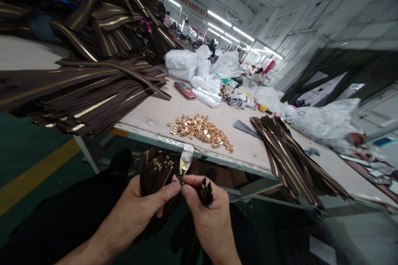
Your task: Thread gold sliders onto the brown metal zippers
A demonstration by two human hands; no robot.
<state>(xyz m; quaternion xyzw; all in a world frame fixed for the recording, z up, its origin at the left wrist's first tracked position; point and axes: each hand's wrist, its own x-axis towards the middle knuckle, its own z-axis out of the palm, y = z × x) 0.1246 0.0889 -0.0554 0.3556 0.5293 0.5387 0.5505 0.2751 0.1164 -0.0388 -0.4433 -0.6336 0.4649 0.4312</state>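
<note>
My left hand [144, 201] is closed around a thick bundle of dark brown zipper tapes [156, 172], their gold-toothed ends pointing up. Its thumb and fingertip meet those of my right hand [209, 211] in a pinch; the small part between them is mostly hidden. A few more zipper tapes [205, 191] are gripped in my right hand, ends poking out above the palm. Just above the fingertips, a metal fixture [185, 159] wrapped in clear tape juts from the table edge. Behind it lies a heap of gold zipper sliders [200, 129] on the table.
Long zipper tapes are stacked on the table's left [83, 87], and another bundle [292, 157] hangs over its front edge at right. A red phone [185, 90], white plastic bags [186, 63] and a grey strip [247, 128] lie on the tabletop [149, 114]. People are far back.
</note>
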